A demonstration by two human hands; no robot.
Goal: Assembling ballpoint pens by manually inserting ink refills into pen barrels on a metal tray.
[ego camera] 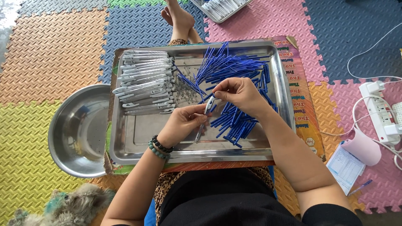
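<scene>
Here, a flat printed cardboard sheet [302,90] in pink, orange and yellow lies under the steel tray [138,134], its lettered edge showing along the tray's right side. Well to the right, a white paper form [345,166] with a curled pink sheet [363,147] rests on the foam mat [54,54], just beside a white power strip [379,109].

Both forearms reach in over the lap, wrists bent inward above the tray's middle. The left hand [181,124], with dark and green bead bracelets [158,147] at the wrist, pinches the lower part of a white pen barrel [208,105] between thumb and fingers. The right hand [238,93] curls over the barrel's top, fingertips closed on it; the pen stands tilted between the two hands.

Thin blue plastic refills [234,67] lie heaped in the tray's right half, loose and crossing. White pen barrels [144,81] are stacked in rows at its upper left. A round, shiny steel bowl [77,129] sits partly under the tray's left edge. The mat is ridged, interlocking foam squares in several colours.
</scene>
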